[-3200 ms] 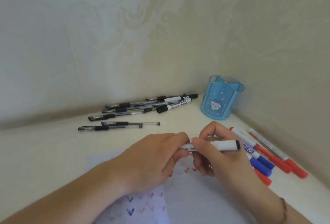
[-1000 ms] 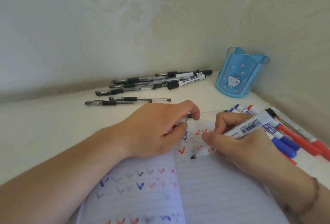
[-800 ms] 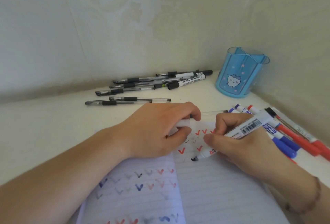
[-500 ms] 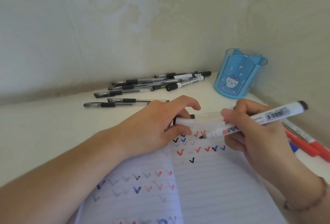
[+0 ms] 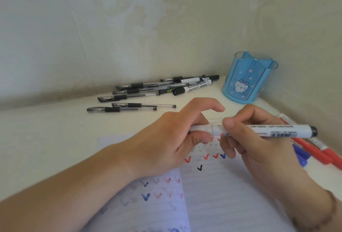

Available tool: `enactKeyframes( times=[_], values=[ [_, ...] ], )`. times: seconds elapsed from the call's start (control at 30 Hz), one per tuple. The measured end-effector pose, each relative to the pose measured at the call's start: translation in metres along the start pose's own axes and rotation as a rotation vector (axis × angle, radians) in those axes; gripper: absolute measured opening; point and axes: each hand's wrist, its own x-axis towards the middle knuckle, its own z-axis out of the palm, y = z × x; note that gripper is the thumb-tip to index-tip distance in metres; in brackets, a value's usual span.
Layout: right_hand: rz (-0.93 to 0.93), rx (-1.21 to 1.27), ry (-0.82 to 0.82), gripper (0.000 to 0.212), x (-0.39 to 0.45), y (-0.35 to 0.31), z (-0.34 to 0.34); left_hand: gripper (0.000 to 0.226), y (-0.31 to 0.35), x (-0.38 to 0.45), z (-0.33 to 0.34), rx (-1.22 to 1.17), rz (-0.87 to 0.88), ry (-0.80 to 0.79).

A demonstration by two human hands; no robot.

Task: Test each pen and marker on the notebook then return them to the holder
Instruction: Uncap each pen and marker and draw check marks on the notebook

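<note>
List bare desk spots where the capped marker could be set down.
Free: the desk left of the notebook, below the black pens; also a strip between those pens and the blue holder. Crowded: right edge, with red and blue markers.

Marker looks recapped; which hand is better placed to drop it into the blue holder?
Right hand: it grips the marker barrel, nearer the holder. Left hand only pinches the cap end.

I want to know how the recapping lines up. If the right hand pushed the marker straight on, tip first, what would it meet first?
The right hand aims the marker leftward. First in line is the cap pinched in the left hand; they look already joined, though that is unclear.
</note>
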Motion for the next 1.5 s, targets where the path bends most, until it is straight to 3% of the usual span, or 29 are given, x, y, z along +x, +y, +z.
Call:
enactKeyframes(
  times=[0.27, 0.47, 0.57, 0.63, 0.7, 0.8, 0.87, 0.97, 1.1, 1.2, 1.3, 1.37, 1.5],
  values=[
    [-0.162, 0.078, 0.121, 0.039, -0.01, -0.001, 0.025, 0.03, 0.018, -0.002, 0.006, -0.235, 0.077, -0.007],
    [-0.123, 0.002, 0.185, 0.034, -0.011, -0.011, 0.033, 0.034, 0.022, 0.0, 0.007, -0.123, 0.161, 0.073],
    [-0.122, -0.103, 0.13, 0.035, -0.006, -0.022, 0.03, 0.042, 0.025, 0.003, 0.007, -0.174, 0.085, 0.113],
    [-0.093, -0.176, 0.052, 0.033, -0.002, -0.029, 0.017, 0.06, 0.018, 0.002, 0.006, -0.241, -0.055, 0.159],
    [-0.099, -0.274, 0.078, 0.039, 0.005, -0.034, -0.008, 0.072, 0.006, -0.001, 0.006, -0.113, -0.164, 0.154],
    [-0.132, -0.56, 0.308, 0.048, 0.018, -0.037, -0.058, 0.063, -0.014, -0.004, 0.006, 0.281, -0.237, 0.068],
    [-0.009, -0.884, 0.406, 0.043, 0.024, -0.032, -0.094, 0.054, -0.022, -0.003, 0.004, 0.368, -0.26, 0.074],
    [0.243, -1.312, 0.329, 0.029, 0.026, -0.02, -0.124, 0.045, -0.027, -0.002, 0.0, 0.446, -0.294, 0.092],
    [0.377, -1.38, 0.338, 0.022, 0.027, -0.012, -0.123, 0.052, -0.028, -0.001, -0.001, 0.565, -0.33, 0.098],
    [0.426, -1.396, 0.304, 0.023, 0.027, -0.012, -0.115, 0.045, -0.03, -0.002, -0.001, 0.617, -0.348, 0.091],
    [0.193, -1.451, 0.365, 0.016, 0.03, -0.017, -0.094, 0.034, -0.029, -0.002, -0.002, 0.666, -0.351, 0.088],
    [-0.017, -1.468, 0.253, 0.012, 0.041, -0.018, -0.066, 0.029, -0.027, -0.002, -0.002, 0.671, -0.356, 0.09],
    [-0.195, -1.482, -0.257, 0.028, 0.096, 0.002, -0.011, 0.023, -0.024, 0.0, -0.004, 0.653, -0.352, 0.101]
  ],
)
